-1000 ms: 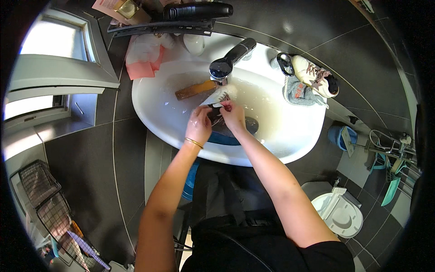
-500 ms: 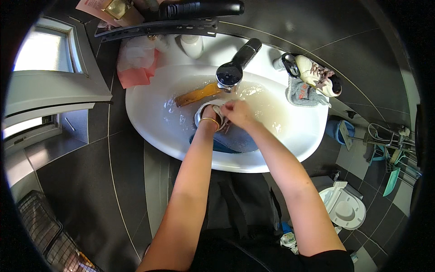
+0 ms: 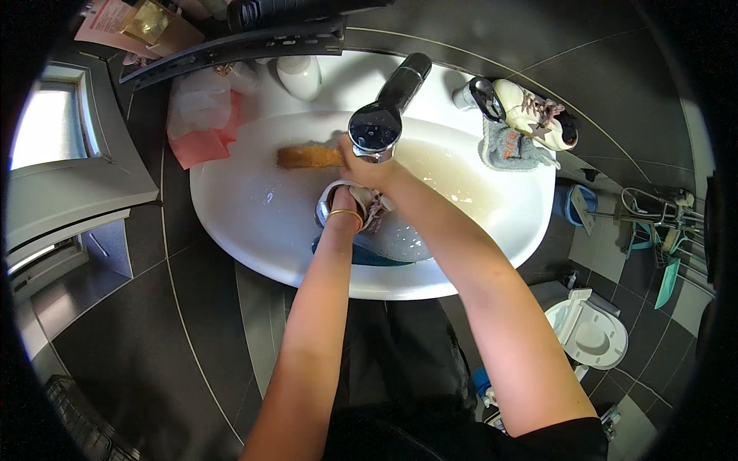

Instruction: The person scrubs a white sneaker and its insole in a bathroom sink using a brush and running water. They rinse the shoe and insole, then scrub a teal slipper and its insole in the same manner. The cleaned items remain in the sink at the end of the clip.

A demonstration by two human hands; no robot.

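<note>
In the white washbasin point(image 3: 223, 230), a white sneaker point(image 3: 327, 203) with pinkish laces sits over cloudy water. My left hand point(image 3: 344, 201) is pushed into the sneaker's opening and holds it from within; its fingers are hidden inside. Just beyond the sneaker, my right hand point(image 3: 367, 170) is closed around the right end of a brown scrubbing brush point(image 3: 310, 157). The black and chrome faucet point(image 3: 376, 127) covers part of that hand. A dark teal object point(image 3: 369, 257) lies partly under water at the basin's near side.
Another white sneaker point(image 3: 530, 115) rests on the basin's right rim, beside a grey cloth point(image 3: 511, 150) and a cup point(image 3: 473, 96). A white bottle point(image 3: 300, 77) and a pink bag point(image 3: 201, 127) stand at the back left, below a black shelf point(image 3: 246, 52). The toilet point(image 3: 592, 334) is at lower right.
My right hand has left the sneaker's laces and moved up to the brush, taking hold of its end. The brush has turned to lie more level. My left hand stays in the sneaker.
</note>
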